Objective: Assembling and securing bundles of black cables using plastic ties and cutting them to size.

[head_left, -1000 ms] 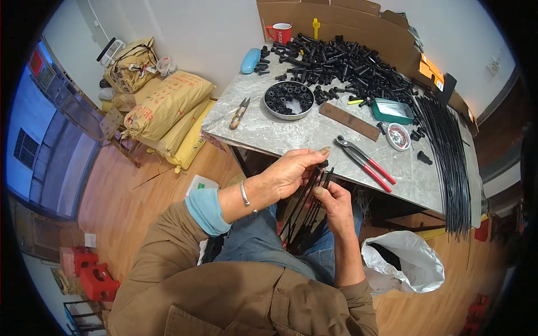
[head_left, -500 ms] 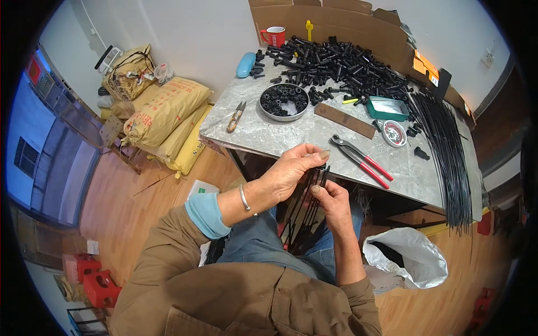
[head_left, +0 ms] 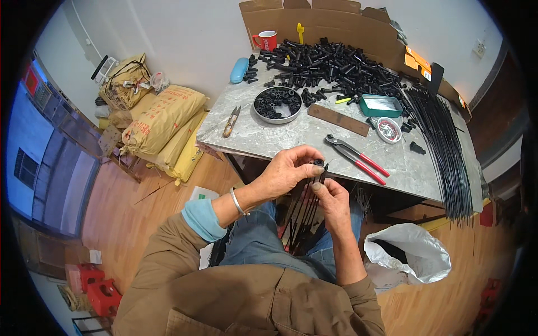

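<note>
My left hand (head_left: 292,171), with a silver bangle at the wrist, pinches a small round black fitting (head_left: 318,162) between thumb and fingers. Several thin black rods (head_left: 302,221) hang down from the fitting between my knees. Just to the right, my right hand (head_left: 333,203) is closed, thumb against fingers, on one of these rods near its upper end. Both hands are over my lap, in front of the table edge. Closest on the tabletop are red-handled pliers (head_left: 357,159). How the rods join the fitting is partly hidden by my fingers.
On the grey table (head_left: 224,120) lie a round tin (head_left: 276,119) of black fittings, snips (head_left: 231,122), a brown flat bar (head_left: 338,120), a green box (head_left: 381,106), a heap of black parts (head_left: 330,64) and long black rods (head_left: 443,151). A white sack (head_left: 431,257) stands at right.
My left thumb has come down onto the near side of the fitting, whose round top now shows. Both hands stay close together; the whole view has shifted slightly.
</note>
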{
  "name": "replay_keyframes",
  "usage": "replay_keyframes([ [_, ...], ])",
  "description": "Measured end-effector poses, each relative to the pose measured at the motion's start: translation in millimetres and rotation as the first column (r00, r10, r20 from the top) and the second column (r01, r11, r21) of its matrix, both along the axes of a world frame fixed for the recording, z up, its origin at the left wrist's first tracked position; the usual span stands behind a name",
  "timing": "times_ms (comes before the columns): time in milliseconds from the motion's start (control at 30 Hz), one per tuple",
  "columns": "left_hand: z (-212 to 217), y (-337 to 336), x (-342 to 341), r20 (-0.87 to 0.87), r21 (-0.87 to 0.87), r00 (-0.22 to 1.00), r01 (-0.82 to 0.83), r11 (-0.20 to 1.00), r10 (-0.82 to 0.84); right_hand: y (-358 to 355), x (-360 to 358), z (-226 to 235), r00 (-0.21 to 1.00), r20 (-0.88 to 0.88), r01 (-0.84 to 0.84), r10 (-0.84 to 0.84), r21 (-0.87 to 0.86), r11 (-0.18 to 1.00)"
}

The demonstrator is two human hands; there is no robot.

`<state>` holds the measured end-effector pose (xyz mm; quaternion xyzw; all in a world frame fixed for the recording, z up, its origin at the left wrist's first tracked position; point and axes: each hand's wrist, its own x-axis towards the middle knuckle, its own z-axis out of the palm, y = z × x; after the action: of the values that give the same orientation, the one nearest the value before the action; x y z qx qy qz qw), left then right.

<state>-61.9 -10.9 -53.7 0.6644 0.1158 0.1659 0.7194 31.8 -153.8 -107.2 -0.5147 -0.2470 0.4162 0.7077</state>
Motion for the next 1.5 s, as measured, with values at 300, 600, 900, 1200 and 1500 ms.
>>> replay_keyframes([
  [300, 3.1, -2.6, -2.5, 0.036, -0.09, 0.999, -0.014, 0.996, 0.017, -2.5, -8.2, 7.4, 0.972, 0.207, 0.114, -0.111, -0.006, 0.993],
  [600, 3.9, -11.8, 0.0, 0.065, -0.148, 0.996, -0.046, 0.988, 0.057, -4.3, -3.4, 8.7, 0.953, 0.279, 0.142, -0.118, -0.065, 0.988],
  [900, -7.8, -0.6, -5.2, 0.092, -0.209, 0.992, 0.099, 0.973, -0.081, -8.8, 13.8, 0.7, 0.992, 0.049, -0.113, 0.116, -0.059, 0.992],
  [1200, -1.1, -6.2, -8.8, 0.329, -0.168, 0.834, 0.514, 0.841, -0.444, -12.4, 8.1, 5.7, 0.915, 0.027, -0.403, 0.402, 0.009, 0.915],
  [1500, -14.8, -37.7, 10.3, 0.227, 0.027, 0.88, -0.434, 0.901, 0.417, 8.6, -4.3, 5.4, 0.988, 0.101, 0.12, -0.115, -0.041, 0.992],
])
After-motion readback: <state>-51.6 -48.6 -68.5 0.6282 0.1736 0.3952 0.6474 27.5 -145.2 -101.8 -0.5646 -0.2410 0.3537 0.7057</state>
